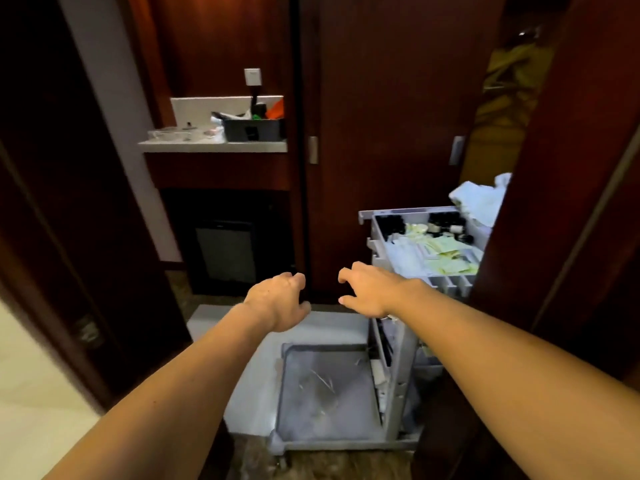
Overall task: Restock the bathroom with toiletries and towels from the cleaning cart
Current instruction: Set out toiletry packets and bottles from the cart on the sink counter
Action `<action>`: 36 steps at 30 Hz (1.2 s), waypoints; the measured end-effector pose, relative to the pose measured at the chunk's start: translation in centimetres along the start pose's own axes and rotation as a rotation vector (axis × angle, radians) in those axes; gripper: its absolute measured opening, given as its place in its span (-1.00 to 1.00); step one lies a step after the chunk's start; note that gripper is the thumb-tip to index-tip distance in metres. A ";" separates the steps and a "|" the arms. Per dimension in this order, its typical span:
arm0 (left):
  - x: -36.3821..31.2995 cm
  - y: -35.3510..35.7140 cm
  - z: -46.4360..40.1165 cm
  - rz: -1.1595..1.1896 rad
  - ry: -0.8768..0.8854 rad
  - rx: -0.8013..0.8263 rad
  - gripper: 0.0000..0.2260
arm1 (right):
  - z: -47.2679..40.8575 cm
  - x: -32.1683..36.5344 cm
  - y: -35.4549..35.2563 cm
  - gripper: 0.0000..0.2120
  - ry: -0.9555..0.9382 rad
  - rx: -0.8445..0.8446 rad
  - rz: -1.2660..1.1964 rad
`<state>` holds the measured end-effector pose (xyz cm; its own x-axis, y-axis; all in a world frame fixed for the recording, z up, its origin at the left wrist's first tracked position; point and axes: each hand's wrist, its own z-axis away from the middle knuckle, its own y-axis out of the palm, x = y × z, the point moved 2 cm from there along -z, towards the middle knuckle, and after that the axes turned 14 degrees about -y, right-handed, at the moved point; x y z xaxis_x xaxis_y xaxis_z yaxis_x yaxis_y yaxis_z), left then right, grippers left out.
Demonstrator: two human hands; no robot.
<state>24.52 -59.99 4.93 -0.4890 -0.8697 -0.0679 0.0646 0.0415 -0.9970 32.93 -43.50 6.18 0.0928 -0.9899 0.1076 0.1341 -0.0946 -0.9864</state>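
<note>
The grey cleaning cart [398,382] stands in the doorway at lower right. Its top tray [377,233] holds small dark bottles [445,221], pale green packets [446,254] and white wrapped items. White towels [481,199] lie heaped at the tray's far side. A grey bin [325,393] sits on the cart's low platform. Both my arms reach forward above the bin. My left hand [280,299] hangs in the air with loosely curled fingers and holds nothing. My right hand [367,289] is spread and empty, just left of the tray's near corner.
Ahead on the left is a white counter [211,145] with a dark caddy [252,128] and glassware, a mini fridge [227,251] below it. Dark wooden wardrobe doors [381,133] fill the centre. A dark door panel [561,202] stands at the right, pale floor at lower left.
</note>
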 end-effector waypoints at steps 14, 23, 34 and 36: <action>-13.4 0.9 -17.6 -0.052 0.449 0.076 -0.60 | -1.5 -15.3 -0.6 -0.58 0.421 -0.019 -0.066; -17.8 3.4 -24.1 -0.032 0.621 0.122 -0.59 | -2.5 -20.1 1.3 -0.69 0.652 0.047 -0.088; -23.4 8.8 -32.1 -0.047 0.681 0.138 -0.55 | -7.2 -27.5 5.6 -0.61 0.757 0.004 -0.139; -25.0 9.6 -33.8 -0.048 0.687 0.138 -0.54 | -8.2 -29.3 6.3 -0.61 0.758 -0.009 -0.167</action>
<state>7.97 -21.23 -4.16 -0.9299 -0.3598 -0.0762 0.1164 -0.0916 -0.9890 22.98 -15.95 -4.23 -0.6284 -0.7644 0.1439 0.0784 -0.2463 -0.9660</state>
